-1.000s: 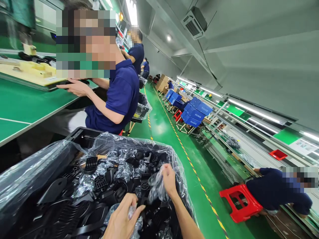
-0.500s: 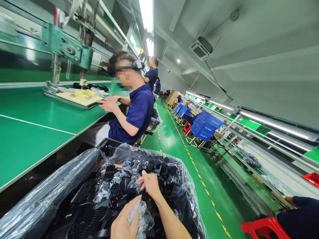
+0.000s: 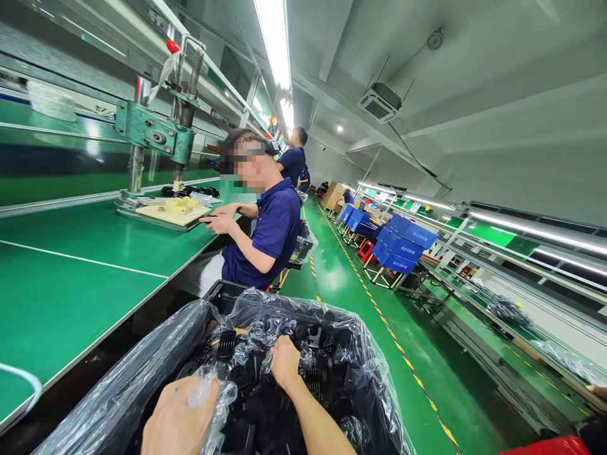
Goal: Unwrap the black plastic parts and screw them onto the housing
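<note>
My left hand (image 3: pixel 180 414) is closed around crumpled clear plastic film (image 3: pixel 222 398), low over the left side of a lined bin. My right hand (image 3: pixel 286 364) reaches into the middle of the bin with its fingers curled down among black plastic parts (image 3: pixel 265 404). What those fingers hold, if anything, is hidden. Several of the parts have ribbed or slotted grilles, and some lie in clear wrapping. The black bin (image 3: pixel 219 292) has a clear plastic liner (image 3: pixel 137 379) folded over its rim.
A green worktable (image 3: pixel 85 278) runs along the left, carrying a green press (image 3: pixel 152 133). Beyond the bin sits a co-worker (image 3: pixel 270 234) in a dark blue shirt. Blue crates (image 3: pixel 401 243) stand across the aisle, and a red stool (image 3: pixel 545 446) is at lower right.
My left hand has shifted left with the plastic film. My right hand's fingers, spread before, are now curled down among the parts. The view has tilted slightly.
</note>
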The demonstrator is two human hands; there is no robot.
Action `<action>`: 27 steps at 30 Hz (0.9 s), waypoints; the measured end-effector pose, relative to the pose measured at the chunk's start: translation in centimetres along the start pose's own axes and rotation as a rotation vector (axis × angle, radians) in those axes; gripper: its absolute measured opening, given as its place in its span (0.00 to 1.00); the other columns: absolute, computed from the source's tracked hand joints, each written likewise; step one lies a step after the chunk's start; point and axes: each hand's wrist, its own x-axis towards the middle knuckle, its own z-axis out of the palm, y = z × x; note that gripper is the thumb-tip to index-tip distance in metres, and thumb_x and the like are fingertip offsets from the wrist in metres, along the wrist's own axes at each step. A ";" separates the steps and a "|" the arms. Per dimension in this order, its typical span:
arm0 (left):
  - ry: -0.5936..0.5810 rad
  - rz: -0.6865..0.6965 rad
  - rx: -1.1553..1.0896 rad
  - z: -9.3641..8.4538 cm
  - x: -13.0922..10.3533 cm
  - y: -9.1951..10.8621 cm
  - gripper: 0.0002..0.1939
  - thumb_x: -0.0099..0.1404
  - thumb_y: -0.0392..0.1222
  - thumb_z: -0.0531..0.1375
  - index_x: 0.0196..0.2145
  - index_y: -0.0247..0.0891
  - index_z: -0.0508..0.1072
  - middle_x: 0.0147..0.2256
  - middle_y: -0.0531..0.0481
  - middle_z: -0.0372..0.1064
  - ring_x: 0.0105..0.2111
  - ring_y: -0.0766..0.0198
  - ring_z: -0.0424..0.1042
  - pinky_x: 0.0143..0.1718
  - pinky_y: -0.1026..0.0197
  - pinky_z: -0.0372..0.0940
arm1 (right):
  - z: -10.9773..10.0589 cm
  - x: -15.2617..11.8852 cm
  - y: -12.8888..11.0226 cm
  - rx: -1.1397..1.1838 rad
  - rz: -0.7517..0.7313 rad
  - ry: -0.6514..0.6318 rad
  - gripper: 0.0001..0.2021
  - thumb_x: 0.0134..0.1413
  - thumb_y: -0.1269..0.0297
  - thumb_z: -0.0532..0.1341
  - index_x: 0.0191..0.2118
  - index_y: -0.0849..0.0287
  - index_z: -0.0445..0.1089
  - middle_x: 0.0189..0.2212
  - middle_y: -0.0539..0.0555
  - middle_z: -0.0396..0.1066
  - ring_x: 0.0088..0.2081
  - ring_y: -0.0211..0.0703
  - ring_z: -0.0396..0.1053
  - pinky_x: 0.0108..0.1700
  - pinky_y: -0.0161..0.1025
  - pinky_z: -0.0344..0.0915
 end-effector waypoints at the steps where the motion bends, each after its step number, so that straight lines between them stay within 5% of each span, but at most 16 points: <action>1: 0.003 0.014 -0.015 0.0 -0.2 -0.4 0.24 0.69 0.62 0.53 0.43 0.45 0.82 0.53 0.42 0.76 0.44 0.46 0.81 0.42 0.49 0.74 | -0.1 0.0 0.3 0.064 0.019 0.036 0.11 0.70 0.58 0.65 0.44 0.62 0.73 0.38 0.52 0.73 0.37 0.42 0.74 0.42 0.43 0.75; 3: 0.018 0.118 -0.040 0.4 -0.7 -1.3 0.22 0.68 0.59 0.52 0.44 0.47 0.81 0.55 0.46 0.75 0.48 0.51 0.79 0.46 0.53 0.73 | -0.5 0.2 0.7 0.219 0.062 0.097 0.11 0.71 0.57 0.64 0.44 0.62 0.72 0.36 0.51 0.73 0.35 0.42 0.74 0.41 0.42 0.74; 5: 0.025 0.237 -0.044 1.2 -1.1 -1.9 0.19 0.68 0.57 0.52 0.35 0.45 0.78 0.42 0.49 0.78 0.39 0.56 0.78 0.38 0.59 0.70 | -1.0 0.6 0.8 0.387 0.075 0.144 0.12 0.72 0.56 0.62 0.44 0.62 0.72 0.36 0.51 0.72 0.34 0.40 0.73 0.39 0.40 0.74; 8: 0.004 0.304 -0.050 2.5 -1.2 -2.1 0.18 0.70 0.53 0.50 0.27 0.44 0.69 0.26 0.54 0.67 0.25 0.62 0.70 0.28 0.62 0.63 | -1.7 1.0 0.2 0.649 0.067 0.140 0.15 0.74 0.53 0.60 0.45 0.62 0.70 0.33 0.49 0.70 0.28 0.36 0.69 0.31 0.35 0.71; 11: 0.003 0.332 -0.100 3.5 -0.8 -2.1 0.15 0.72 0.51 0.49 0.43 0.46 0.74 0.39 0.52 0.74 0.33 0.61 0.76 0.35 0.60 0.68 | -1.9 0.6 -1.1 0.883 0.044 0.072 0.16 0.74 0.51 0.59 0.45 0.62 0.70 0.31 0.48 0.68 0.26 0.35 0.67 0.30 0.35 0.70; 15: -0.006 0.335 -0.165 4.2 0.2 -2.4 0.26 0.67 0.54 0.53 0.58 0.42 0.71 0.54 0.43 0.76 0.52 0.52 0.77 0.52 0.53 0.71 | -1.0 -1.5 -3.0 1.071 0.056 -0.071 0.18 0.74 0.49 0.59 0.44 0.62 0.70 0.34 0.50 0.70 0.31 0.39 0.70 0.35 0.38 0.72; 19: -0.080 0.244 -0.166 4.2 0.5 -2.8 0.32 0.68 0.58 0.55 0.63 0.37 0.69 0.51 0.43 0.80 0.51 0.50 0.80 0.46 0.56 0.74 | 1.0 -3.6 -4.6 1.043 0.117 -0.262 0.17 0.73 0.51 0.61 0.41 0.62 0.71 0.32 0.49 0.70 0.28 0.37 0.69 0.32 0.36 0.72; 22: -0.134 0.213 -0.149 3.8 0.4 -2.9 0.21 0.72 0.53 0.51 0.51 0.44 0.78 0.43 0.50 0.83 0.46 0.54 0.82 0.42 0.61 0.73 | 2.1 -4.3 -5.6 0.905 0.151 -0.362 0.16 0.73 0.51 0.60 0.43 0.63 0.72 0.32 0.50 0.71 0.28 0.37 0.70 0.32 0.36 0.72; 27: -0.083 0.208 -0.071 3.2 0.2 -3.1 0.18 0.69 0.45 0.49 0.35 0.41 0.78 0.35 0.44 0.81 0.38 0.50 0.81 0.37 0.57 0.67 | 1.3 -3.0 -5.6 0.523 0.122 -0.359 0.14 0.72 0.55 0.62 0.45 0.63 0.73 0.35 0.51 0.73 0.31 0.39 0.73 0.35 0.39 0.75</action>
